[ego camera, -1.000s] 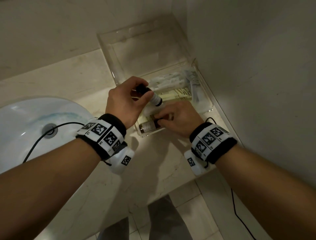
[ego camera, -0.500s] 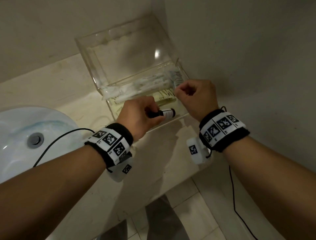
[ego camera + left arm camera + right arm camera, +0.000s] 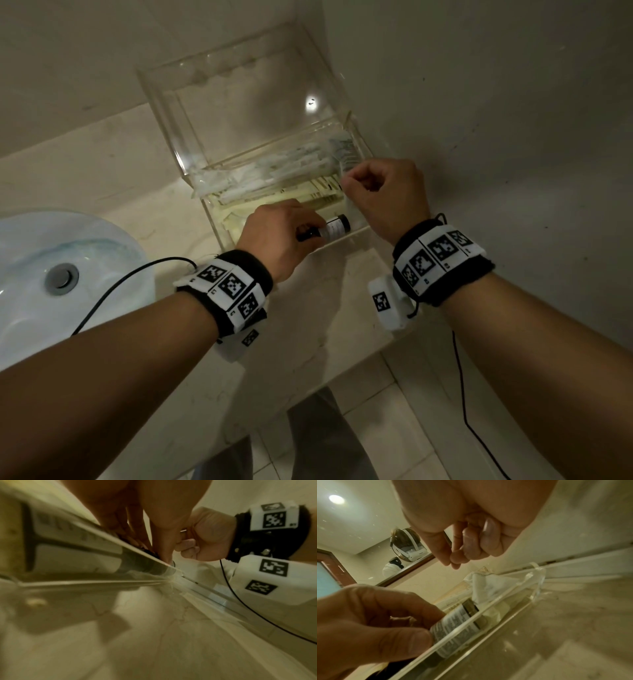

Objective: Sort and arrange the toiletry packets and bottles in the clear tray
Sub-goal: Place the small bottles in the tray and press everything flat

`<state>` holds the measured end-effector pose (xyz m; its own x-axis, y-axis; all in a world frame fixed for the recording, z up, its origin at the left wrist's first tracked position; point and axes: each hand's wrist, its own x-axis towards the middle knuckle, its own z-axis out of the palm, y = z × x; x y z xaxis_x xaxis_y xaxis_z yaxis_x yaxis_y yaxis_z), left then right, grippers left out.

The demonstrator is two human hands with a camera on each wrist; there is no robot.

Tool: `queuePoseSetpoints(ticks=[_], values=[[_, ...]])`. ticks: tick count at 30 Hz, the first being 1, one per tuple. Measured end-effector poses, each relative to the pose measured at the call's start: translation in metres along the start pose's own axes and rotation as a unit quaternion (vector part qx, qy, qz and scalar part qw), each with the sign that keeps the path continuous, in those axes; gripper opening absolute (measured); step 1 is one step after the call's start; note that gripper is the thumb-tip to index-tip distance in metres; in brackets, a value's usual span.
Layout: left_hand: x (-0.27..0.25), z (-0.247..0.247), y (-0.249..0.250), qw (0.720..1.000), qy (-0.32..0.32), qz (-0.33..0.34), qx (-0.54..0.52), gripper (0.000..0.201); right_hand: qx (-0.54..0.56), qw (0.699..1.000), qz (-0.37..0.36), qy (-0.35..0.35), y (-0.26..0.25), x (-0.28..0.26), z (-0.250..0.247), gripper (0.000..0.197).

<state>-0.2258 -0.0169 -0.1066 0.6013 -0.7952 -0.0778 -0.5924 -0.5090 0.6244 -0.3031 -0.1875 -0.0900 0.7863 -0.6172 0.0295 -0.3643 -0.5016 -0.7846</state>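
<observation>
Left hand (image 3: 277, 236) holds a small dark bottle (image 3: 337, 226) with a white label, grip closed round its cap end, the bottle lying on its side at the near edge of the clear tray (image 3: 212, 219) on the pale counter (image 3: 325, 308). Right hand (image 3: 383, 198) hangs above the tray's right end, fingers curled into a loose fist; nothing visible in it. Clear and yellowish packets (image 3: 274, 171) lie piled toward the back of the tray; a white sink (image 3: 41, 308) sits to the left.
</observation>
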Motion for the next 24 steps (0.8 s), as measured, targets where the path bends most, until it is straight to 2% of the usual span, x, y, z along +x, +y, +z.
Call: queuePoseSetpoints(ticks=[5,11,15,17,20,22,24], values=[[0.004,-0.003,0.003,0.999,-0.026,-0.005,0.035,0.016,-0.006,1.000,0.014,-0.013,0.005,-0.001,-0.001,0.010],[0.002,-0.002,0.005,0.998,-0.031,-0.009,0.048,0.023,-0.052,0.998,0.043,-0.010,0.014,-0.005,-0.002,0.011],[-0.014,-0.007,0.000,1.000,0.017,-0.008,-0.002,0.039,-0.075,0.993,0.082,-0.027,0.021,-0.005,-0.005,0.009],[-0.023,-0.011,-0.005,0.999,0.053,-0.011,-0.005,0.040,-0.075,0.993,0.085,-0.030,0.023,-0.006,-0.005,0.008],[-0.036,-0.015,-0.015,0.993,0.118,-0.027,-0.012,0.036,-0.078,0.994,0.075,-0.024,0.018,-0.006,-0.005,0.006],[-0.041,-0.016,-0.020,0.985,0.159,-0.052,-0.030,0.035,-0.085,0.995,0.054,-0.020,0.014,-0.005,-0.004,0.014],[-0.044,-0.018,-0.022,0.977,0.198,-0.072,-0.041,0.037,-0.107,0.994,0.003,-0.006,0.011,-0.003,-0.001,0.026]])
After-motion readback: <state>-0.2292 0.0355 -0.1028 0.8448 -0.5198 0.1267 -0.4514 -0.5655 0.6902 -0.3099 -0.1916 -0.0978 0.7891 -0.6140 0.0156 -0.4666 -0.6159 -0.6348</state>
